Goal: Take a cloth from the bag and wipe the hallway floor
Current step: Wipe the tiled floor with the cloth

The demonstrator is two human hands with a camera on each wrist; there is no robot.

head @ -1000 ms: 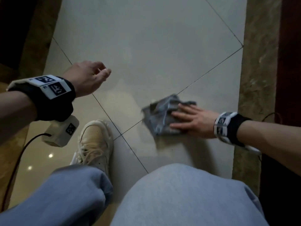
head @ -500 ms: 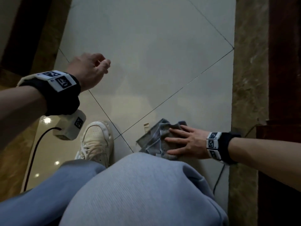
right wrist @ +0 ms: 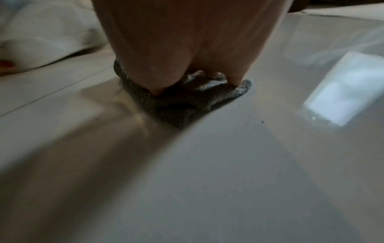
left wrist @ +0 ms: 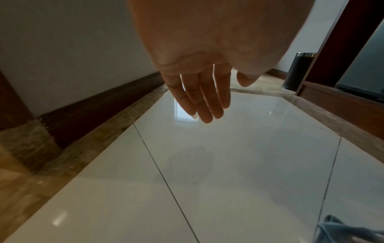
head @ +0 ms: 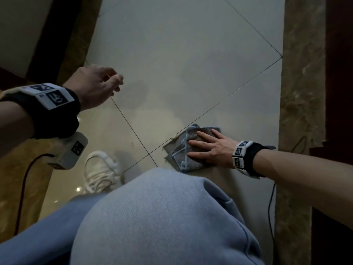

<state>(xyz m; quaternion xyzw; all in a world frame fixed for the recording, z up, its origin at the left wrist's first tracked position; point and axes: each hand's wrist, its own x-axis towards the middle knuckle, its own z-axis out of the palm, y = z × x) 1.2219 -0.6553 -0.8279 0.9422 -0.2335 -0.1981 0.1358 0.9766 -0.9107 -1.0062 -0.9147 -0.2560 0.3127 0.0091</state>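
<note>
A grey cloth with a blue hem [head: 183, 152] lies crumpled on the pale tiled hallway floor [head: 181, 64], just beyond my right knee. My right hand [head: 210, 150] lies flat on it with straight, spread fingers and presses it down; the right wrist view shows the cloth [right wrist: 187, 102] bunched under the fingertips. My left hand [head: 99, 85] hovers in the air over the left side of the floor, holding nothing. In the left wrist view its fingers [left wrist: 199, 98] hang straight and relaxed above the floor [left wrist: 228, 164]. No bag is in view.
Brown marble borders [head: 299, 111] run along both sides of the tiles, with dark wood skirting [left wrist: 93, 102] and a door frame beyond. My knees in blue trousers [head: 162, 217] and a white shoe [head: 101, 173] fill the near floor. A dark cylindrical bin [left wrist: 299, 70] stands down the hallway.
My right hand has drawn the cloth back toward my knee, then slid it slightly to the right. The left hand stays hovering with its fingers loose.
</note>
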